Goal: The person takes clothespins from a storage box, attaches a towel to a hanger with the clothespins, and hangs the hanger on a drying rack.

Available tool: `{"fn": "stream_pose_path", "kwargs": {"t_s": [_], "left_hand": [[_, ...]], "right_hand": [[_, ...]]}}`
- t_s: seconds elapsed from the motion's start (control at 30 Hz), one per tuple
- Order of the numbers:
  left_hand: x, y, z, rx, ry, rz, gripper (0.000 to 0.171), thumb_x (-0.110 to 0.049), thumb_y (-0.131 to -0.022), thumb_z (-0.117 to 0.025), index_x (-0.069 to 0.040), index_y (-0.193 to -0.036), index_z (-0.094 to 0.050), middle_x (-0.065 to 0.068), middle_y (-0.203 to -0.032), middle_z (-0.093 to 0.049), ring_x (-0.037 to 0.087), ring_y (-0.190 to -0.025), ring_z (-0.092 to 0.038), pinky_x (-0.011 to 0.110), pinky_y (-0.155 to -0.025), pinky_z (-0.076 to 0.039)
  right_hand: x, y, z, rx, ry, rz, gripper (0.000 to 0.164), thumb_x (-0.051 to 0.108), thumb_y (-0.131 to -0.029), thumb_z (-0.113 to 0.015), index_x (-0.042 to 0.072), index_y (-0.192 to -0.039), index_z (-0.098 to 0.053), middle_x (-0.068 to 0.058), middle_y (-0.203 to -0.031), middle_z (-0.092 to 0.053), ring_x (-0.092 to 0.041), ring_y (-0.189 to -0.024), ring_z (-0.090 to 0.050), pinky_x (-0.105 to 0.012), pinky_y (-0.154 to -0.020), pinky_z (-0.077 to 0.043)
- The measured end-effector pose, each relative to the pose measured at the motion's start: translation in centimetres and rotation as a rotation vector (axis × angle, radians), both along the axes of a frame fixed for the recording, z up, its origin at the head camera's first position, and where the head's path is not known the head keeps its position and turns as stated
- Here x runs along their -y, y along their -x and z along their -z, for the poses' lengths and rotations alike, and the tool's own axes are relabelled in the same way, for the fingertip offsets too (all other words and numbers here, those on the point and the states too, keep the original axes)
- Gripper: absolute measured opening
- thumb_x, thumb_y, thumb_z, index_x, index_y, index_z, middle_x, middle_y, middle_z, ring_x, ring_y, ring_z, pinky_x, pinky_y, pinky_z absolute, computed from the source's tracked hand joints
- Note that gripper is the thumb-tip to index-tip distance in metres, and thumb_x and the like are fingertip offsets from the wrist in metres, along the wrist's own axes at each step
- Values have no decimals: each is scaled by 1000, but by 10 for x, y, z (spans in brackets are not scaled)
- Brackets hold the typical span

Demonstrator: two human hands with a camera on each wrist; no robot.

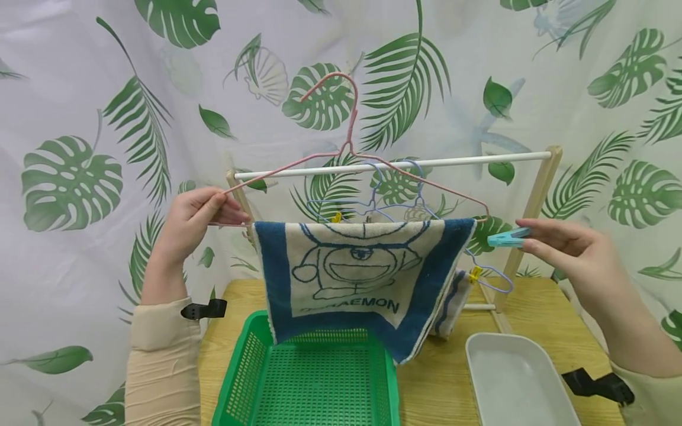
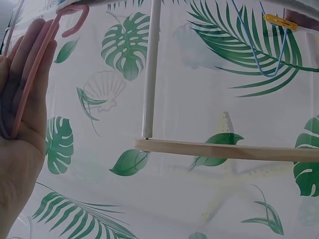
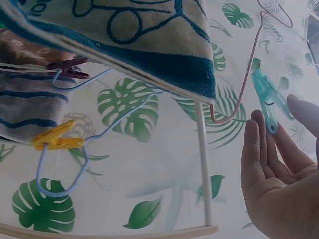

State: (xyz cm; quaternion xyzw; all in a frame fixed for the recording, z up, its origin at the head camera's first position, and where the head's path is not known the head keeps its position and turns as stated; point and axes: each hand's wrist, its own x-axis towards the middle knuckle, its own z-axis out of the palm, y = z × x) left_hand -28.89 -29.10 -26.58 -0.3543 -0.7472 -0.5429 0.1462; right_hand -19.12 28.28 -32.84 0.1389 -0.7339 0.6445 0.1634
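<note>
A pink wire hanger (image 1: 298, 163) is held up by my left hand (image 1: 192, 222), which grips its left corner. Over the hanger's lower bar drapes a blue and white towel (image 1: 367, 278) with a cartoon figure and lettering. To the right of the towel, my right hand (image 1: 575, 248) pinches a light blue clothespin (image 1: 508, 236) between thumb and fingers. The clothespin (image 3: 269, 99) is apart from the towel and close to the hanger's right end in the right wrist view. The left wrist view shows the pink wire (image 2: 35, 74) lying across the left palm.
Behind the towel stands a wooden rack with a white rod (image 1: 453, 161). Blue hangers (image 1: 495, 283) hang there, with a striped towel (image 3: 30, 104) and a yellow clothespin (image 3: 57, 137). On the table are a green basket (image 1: 314, 378) and a white tray (image 1: 517, 378).
</note>
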Motion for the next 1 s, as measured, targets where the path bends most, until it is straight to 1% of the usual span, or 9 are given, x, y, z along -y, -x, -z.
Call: {"fn": "stream_pose_path", "kwargs": {"t_s": [0.17, 0.23, 0.37, 0.43, 0.5, 0.57, 0.67, 0.83, 1.0], "left_hand": [[-6, 2, -2, -32, -36, -3, 39, -9, -114, -48, 24, -99, -63, -11, -88, -82, 3, -81, -80, 22, -75, -66], [-9, 2, -2, -36, -58, 9, 40, -10, -114, -48, 25, -99, -62, -10, -88, -82, 4, -81, -80, 23, -75, -67], [-14, 4, 0, -30, -106, 52, 39, -11, -113, -50, 20, -98, -66, -7, -88, -83, 6, -82, -81, 25, -75, -67], [-16, 5, 1, -22, -115, 68, 37, -11, -113, -50, 17, -98, -68, -6, -88, -83, 7, -82, -81, 25, -75, -67], [-19, 6, 3, -14, -111, 76, 37, -11, -113, -50, 18, -98, -68, -6, -88, -83, 6, -83, -81, 24, -76, -67], [-21, 6, 5, -9, -93, 72, 38, -11, -113, -49, 20, -99, -66, -7, -88, -83, 5, -82, -81, 24, -75, -67], [-25, 7, 9, -7, -75, 62, 40, -10, -114, -48, 25, -100, -62, -9, -89, -83, 5, -82, -81, 23, -74, -67], [-30, 8, 16, 10, -84, 78, 41, -11, -114, -47, 25, -99, -61, -9, -88, -83, 6, -82, -81, 24, -75, -67], [-34, 9, 24, 1, -100, 113, 44, -13, -114, -48, 26, -98, -61, -8, -89, -83, 6, -82, -81, 25, -75, -67]], "right_hand": [[3, -1, -10, -61, -17, 22, 36, -11, -98, -69, 4, -130, -74, 13, -107, -80, 0, -91, -74, -7, -82, -57], [4, -2, -13, -100, 13, 5, 37, -14, -96, -69, 3, -128, -75, 10, -105, -81, -1, -89, -75, -8, -80, -58], [4, -4, -18, -164, 62, 8, 37, -20, -93, -68, 2, -122, -76, 8, -103, -82, -2, -84, -75, -8, -76, -59], [4, -6, -21, -190, 79, 13, 36, -22, -92, -67, -2, -121, -75, 6, -103, -82, -3, -84, -75, -9, -76, -59], [3, -8, -24, -206, 73, 34, 35, -22, -92, -67, -5, -122, -74, 5, -104, -82, -4, -84, -75, -9, -75, -59], [2, -9, -26, -219, 59, 49, 34, -21, -93, -68, -8, -124, -73, 5, -105, -82, -4, -84, -76, -9, -76, -60], [0, -11, -28, -215, 31, 81, 36, -19, -93, -69, -6, -127, -72, 6, -106, -81, -2, -86, -76, -9, -77, -60], [-2, -12, -29, -198, -14, 125, 39, -21, -92, -68, -3, -126, -73, 9, -108, -81, 1, -89, -77, -8, -78, -60], [-2, -13, -30, -181, -188, 244, 39, -20, -91, -71, -1, -126, -74, 20, -109, -77, 8, -88, -75, -5, -78, -58]]}}
